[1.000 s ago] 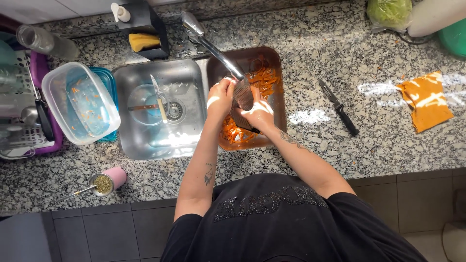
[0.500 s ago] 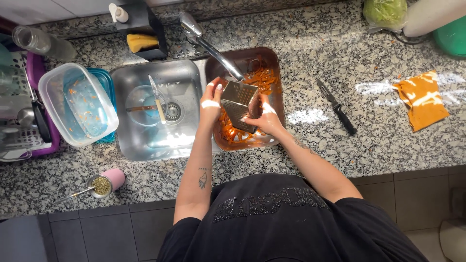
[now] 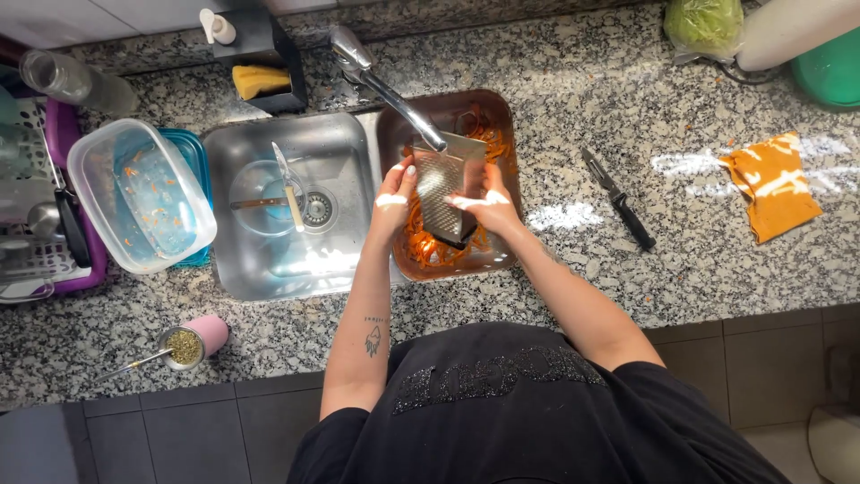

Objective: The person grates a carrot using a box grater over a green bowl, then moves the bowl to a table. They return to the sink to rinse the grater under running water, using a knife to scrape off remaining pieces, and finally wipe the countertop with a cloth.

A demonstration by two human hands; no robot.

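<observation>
We look straight down on a speckled grey granite counter (image 3: 573,99) with a steel sink (image 3: 269,260) set into it at centre left and a brown basin (image 3: 502,260) just right of it, under the tap (image 3: 385,90). A moment ago both hands were down together inside that basin with the grater barely showing; now the metal grater (image 3: 445,188) is lifted and tilted up beneath the spout, its perforated face turned toward us, so the work seems to have gone from handling the orange shreds (image 3: 421,246) in the basin to bringing the grater up to the tap. Whether water runs we cannot tell. Our left hand (image 3: 394,202) wraps the grater's left edge, fingers curled closed on it, and our right hand (image 3: 488,202) clasps its right edge the same way, so the grater sits between the two hands at the centre of the frame, above the shreds. In the steel sink lie a knife with a pale handle (image 3: 287,184) and a bowl. At the left stands a clear plastic tub (image 3: 139,197) smeared with orange bits, beside a dish rack (image 3: 36,224). A yellow sponge (image 3: 255,81) sits in a black holder at upper left. Right of the basin a black-handled knife (image 3: 618,202) lies on the counter, well apart from an orange cloth (image 3: 770,184). At lower left a pink cup (image 3: 193,341) holds green herb and a metal straw.
</observation>
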